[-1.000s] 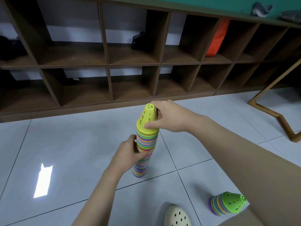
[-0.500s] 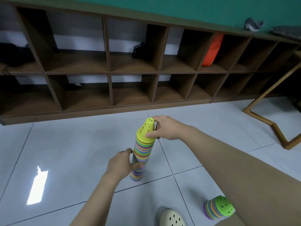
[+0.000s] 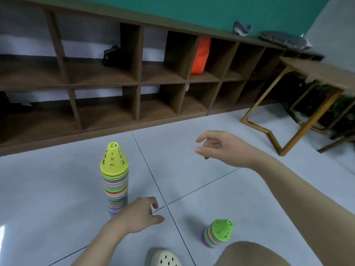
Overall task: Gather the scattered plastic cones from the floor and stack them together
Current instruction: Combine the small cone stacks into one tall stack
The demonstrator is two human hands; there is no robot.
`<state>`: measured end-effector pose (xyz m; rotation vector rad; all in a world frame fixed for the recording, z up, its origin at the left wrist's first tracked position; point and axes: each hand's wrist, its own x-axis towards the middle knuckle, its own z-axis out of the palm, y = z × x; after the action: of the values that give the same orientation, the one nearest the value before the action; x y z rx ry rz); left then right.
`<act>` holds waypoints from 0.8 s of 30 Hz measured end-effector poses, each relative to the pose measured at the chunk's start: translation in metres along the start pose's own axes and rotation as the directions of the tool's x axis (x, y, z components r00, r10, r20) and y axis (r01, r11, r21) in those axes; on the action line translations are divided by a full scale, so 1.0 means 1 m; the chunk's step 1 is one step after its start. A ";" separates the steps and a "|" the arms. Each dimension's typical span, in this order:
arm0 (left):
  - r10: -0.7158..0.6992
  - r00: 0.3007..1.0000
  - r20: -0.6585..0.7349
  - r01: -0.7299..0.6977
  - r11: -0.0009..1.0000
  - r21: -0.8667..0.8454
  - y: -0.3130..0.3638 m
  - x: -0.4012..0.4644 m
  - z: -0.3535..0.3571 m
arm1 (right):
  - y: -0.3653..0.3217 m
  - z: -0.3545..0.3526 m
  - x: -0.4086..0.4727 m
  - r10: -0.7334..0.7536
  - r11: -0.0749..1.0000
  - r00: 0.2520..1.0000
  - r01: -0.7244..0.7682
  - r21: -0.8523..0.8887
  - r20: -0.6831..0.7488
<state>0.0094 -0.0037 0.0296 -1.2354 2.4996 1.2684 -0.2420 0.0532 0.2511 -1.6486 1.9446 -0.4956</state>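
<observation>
Two stacks stand on the tiled floor (image 3: 192,162): a tall multicoloured plastic cone stack (image 3: 115,181) with yellow top, left, and a short green-topped cone stack (image 3: 218,234), near right, not yet joined. Left hand (image 3: 138,215) and right hand (image 3: 221,148) hover with loose fingers, each grip holding nothing.

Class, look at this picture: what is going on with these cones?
A person is gathering plastic cones on a tiled floor. The tall stack, topped by a yellow cone, stands upright by itself. Neither the left hand nor the right hand holds anything. A shorter stack, topped by a green cone, sits apart near the person's knee, not yet added.
</observation>
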 end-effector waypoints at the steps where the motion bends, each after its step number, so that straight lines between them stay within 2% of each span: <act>1: 0.022 0.999 0.024 -0.022 1.000 -0.001 0.006 0.011 0.007 | 0.017 -0.001 -0.006 0.026 1.000 1.000 -0.026 0.015 -0.005; 6: 0.048 0.988 0.150 -0.044 0.999 -0.033 0.014 0.074 0.058 | 0.103 0.018 -0.030 0.150 0.983 0.989 -0.146 0.115 -0.020; 11: 0.077 0.970 0.230 -0.078 0.997 -0.006 0.005 0.121 0.114 | 0.187 0.080 -0.060 0.215 0.966 0.975 -0.203 0.162 -0.061; 15: 0.136 0.970 0.202 -0.133 0.991 -0.029 0.002 0.140 0.159 | 0.245 0.143 -0.081 0.327 0.929 0.940 -0.303 0.213 -0.092; 18: 0.141 0.967 0.210 -0.127 0.989 -0.079 0.004 0.145 0.197 | 0.271 0.185 -0.094 0.435 0.869 0.888 -0.370 0.328 -0.151; 24: 0.199 0.961 0.190 -0.162 0.967 -0.195 0.017 0.158 0.244 | 0.287 0.228 -0.099 0.507 0.817 0.834 -0.383 0.432 -0.220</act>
<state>-0.1743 0.0756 -0.1815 -0.8621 2.4364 1.6027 -0.3165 0.2175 -0.0831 -0.8582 2.2151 -0.9208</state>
